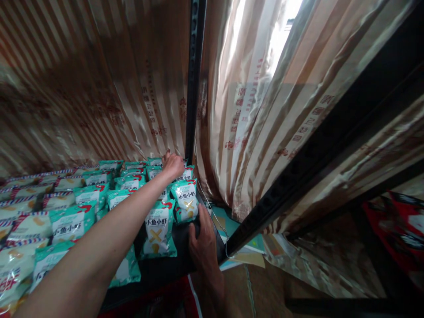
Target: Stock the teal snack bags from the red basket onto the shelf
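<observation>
My left hand (pixel 172 165) reaches across to the far corner of the shelf. Its fingers are bent down onto a teal snack bag (pixel 154 162) in the back row, and the fingertips are partly hidden. Low on the right, my right hand (pixel 202 240) is open, with thumb and fingers apart. Its fingertips are beside a teal-and-white snack bag (pixel 186 201) that stands near the shelf's right edge. Just in front, another teal bag (pixel 158 229) leans upright. My left forearm covers part of the teal rows.
Pale snack bags (pixel 35 225) fill the left of the black shelf (pixel 175 267). A black upright post (pixel 193 88) rises at the back corner, and another post (pixel 281 185) slants across the right. Striped curtains (pixel 99 88) hang behind. Red packages (pixel 400 229) are at far right.
</observation>
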`<control>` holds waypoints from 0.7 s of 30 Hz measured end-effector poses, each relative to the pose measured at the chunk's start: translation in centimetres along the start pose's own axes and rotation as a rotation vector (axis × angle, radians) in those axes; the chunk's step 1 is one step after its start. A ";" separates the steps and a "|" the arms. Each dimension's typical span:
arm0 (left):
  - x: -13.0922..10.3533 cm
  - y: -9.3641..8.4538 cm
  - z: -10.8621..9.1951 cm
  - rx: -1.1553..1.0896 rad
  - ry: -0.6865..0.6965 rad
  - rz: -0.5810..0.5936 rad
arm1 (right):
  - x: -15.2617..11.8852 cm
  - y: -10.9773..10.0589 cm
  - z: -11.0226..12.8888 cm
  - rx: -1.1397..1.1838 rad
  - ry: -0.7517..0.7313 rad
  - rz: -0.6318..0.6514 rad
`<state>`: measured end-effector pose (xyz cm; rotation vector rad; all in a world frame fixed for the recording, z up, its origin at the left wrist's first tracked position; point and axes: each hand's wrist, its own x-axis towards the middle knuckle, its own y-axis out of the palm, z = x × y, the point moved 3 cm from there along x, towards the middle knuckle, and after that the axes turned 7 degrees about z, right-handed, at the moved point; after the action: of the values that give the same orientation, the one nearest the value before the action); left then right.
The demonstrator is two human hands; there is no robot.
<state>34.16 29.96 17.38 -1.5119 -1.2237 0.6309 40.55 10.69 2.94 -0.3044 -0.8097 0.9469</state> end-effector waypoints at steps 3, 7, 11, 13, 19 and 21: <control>-2.5 -2.2 -1.4 -0.063 0.002 -0.077 | 0.1 -0.1 0.0 0.007 -0.003 -0.012; -9.6 -3.1 -3.9 -0.388 -0.004 -0.230 | 0.1 -0.2 0.2 0.021 -0.001 -0.001; -16.6 0.2 -5.6 -0.660 -0.165 -0.159 | 0.0 -0.2 -0.5 0.063 -0.012 0.018; -18.4 2.1 -6.0 -0.730 -0.279 -0.085 | -0.1 -0.2 -1.3 0.095 -0.008 0.022; -18.1 3.6 -7.0 -0.687 -0.306 -0.122 | -0.3 -0.3 -2.7 0.175 -0.003 0.065; -17.8 3.6 -7.4 -0.669 -0.301 -0.176 | -0.3 -0.1 -2.7 0.163 -0.020 0.043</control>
<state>35.81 11.00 12.84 -1.8587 -1.9064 0.3464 42.50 10.67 1.08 -0.1720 -0.7418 1.0509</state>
